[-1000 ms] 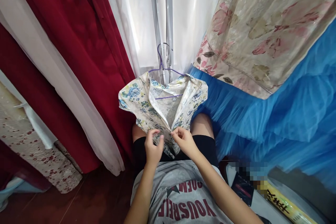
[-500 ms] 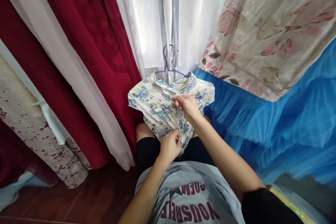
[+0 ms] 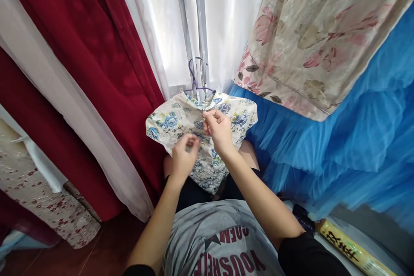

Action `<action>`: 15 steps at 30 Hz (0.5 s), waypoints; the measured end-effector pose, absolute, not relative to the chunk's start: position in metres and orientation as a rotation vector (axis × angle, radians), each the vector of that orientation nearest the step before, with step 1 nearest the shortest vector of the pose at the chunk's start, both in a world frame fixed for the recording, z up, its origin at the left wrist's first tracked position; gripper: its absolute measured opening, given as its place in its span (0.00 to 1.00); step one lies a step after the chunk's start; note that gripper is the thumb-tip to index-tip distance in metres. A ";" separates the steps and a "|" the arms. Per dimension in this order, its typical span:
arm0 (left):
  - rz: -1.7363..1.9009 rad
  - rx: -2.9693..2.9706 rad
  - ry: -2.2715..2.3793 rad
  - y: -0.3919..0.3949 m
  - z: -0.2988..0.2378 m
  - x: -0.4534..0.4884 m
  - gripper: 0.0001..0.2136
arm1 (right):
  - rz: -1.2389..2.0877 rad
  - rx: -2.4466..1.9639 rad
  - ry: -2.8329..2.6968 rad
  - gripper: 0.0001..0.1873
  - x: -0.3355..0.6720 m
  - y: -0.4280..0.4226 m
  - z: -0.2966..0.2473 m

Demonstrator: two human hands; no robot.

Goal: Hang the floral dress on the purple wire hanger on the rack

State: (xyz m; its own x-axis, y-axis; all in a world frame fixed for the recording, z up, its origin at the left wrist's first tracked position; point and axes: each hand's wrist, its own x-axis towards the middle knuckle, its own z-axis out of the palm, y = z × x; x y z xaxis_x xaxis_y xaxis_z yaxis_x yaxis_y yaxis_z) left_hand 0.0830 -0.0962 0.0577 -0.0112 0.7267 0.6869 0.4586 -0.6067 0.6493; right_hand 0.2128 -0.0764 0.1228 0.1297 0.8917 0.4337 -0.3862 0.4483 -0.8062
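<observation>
Closest in, a grey printed T-shirt [image 3: 223,241] fills the bottom edge, with a yellow lettered package [image 3: 352,250] off to the right and dark wooden floor [image 3: 106,250] to the left. Both forearms reach forward over bare knees. The left hand [image 3: 184,157] sits on the front of the floral top [image 3: 168,120], fingers curled in, but it is blurred and I cannot tell whether it grips the cloth. Just beyond, the right hand [image 3: 218,129] pinches the top's front opening near the collar, fingertips closed on the fabric. The top lies spread across the lap on a purple wire hanger [image 3: 194,77], its hook rising beside a metal pole [image 3: 194,17]. Blue tulle [image 3: 339,138] billows right, a red curtain [image 3: 97,51] hangs left, and a white sheer curtain [image 3: 226,17] is behind.
</observation>
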 end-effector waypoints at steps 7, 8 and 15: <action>1.778 2.493 1.043 -0.073 0.166 0.071 0.12 | 0.967 -0.547 -1.140 0.12 0.215 -0.085 0.129; 1.672 2.587 1.049 -0.070 0.173 0.071 0.12 | 0.960 -0.552 -1.145 0.12 0.216 -0.085 0.128; 1.155 2.838 1.079 -0.067 0.185 0.062 0.09 | 0.942 -0.560 -1.140 0.13 0.216 -0.073 0.115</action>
